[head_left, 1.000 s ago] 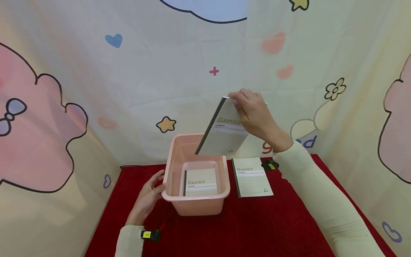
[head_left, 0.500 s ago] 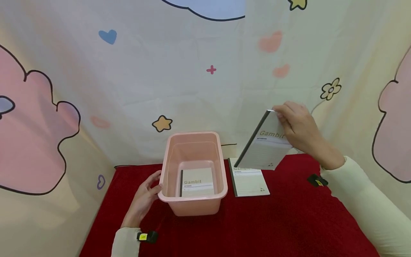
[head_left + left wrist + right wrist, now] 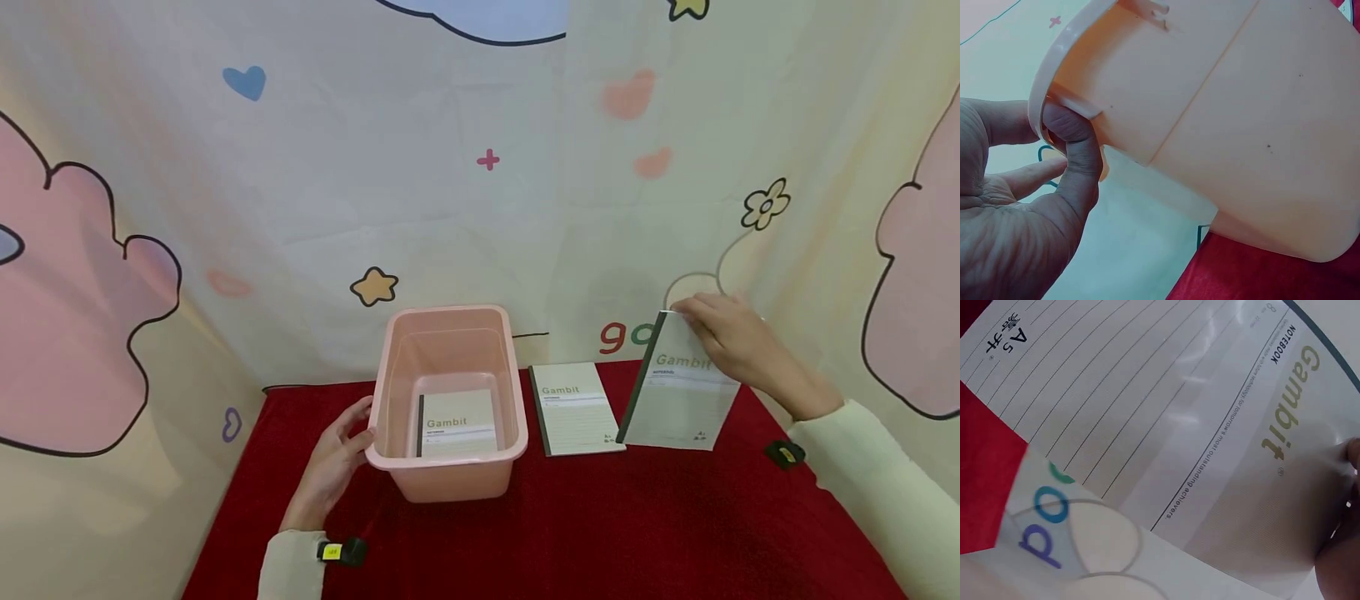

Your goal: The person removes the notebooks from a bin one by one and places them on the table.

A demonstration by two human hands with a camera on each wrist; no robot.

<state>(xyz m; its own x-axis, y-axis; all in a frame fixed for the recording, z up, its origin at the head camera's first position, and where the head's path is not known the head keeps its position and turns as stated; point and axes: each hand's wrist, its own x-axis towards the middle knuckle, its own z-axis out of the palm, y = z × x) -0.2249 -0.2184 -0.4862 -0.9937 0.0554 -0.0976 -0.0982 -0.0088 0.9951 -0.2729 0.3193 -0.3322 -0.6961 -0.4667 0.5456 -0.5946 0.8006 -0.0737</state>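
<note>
My right hand (image 3: 731, 337) pinches the top edge of a Gambit notebook (image 3: 678, 404), which hangs tilted over the right side of the table. In the right wrist view its lined cover (image 3: 1166, 419) fills most of the picture, with only part of the hand at the right edge. My left hand (image 3: 330, 462) grips the left rim of a pink plastic basin (image 3: 459, 483); the left wrist view shows its thumb (image 3: 1075, 144) bent against the rim. Inside the basin lies one notebook (image 3: 457, 423). Another notebook (image 3: 577, 412) lies flat just right of the basin.
A red cloth (image 3: 570, 533) covers the table. Behind it hangs a pale curtain (image 3: 420, 192) printed with hearts, stars and clouds, close to the table's back edge.
My right hand has carried its notebook from above the basin to the right and down, beyond the flat notebook. My left hand stays at the basin's rim.
</note>
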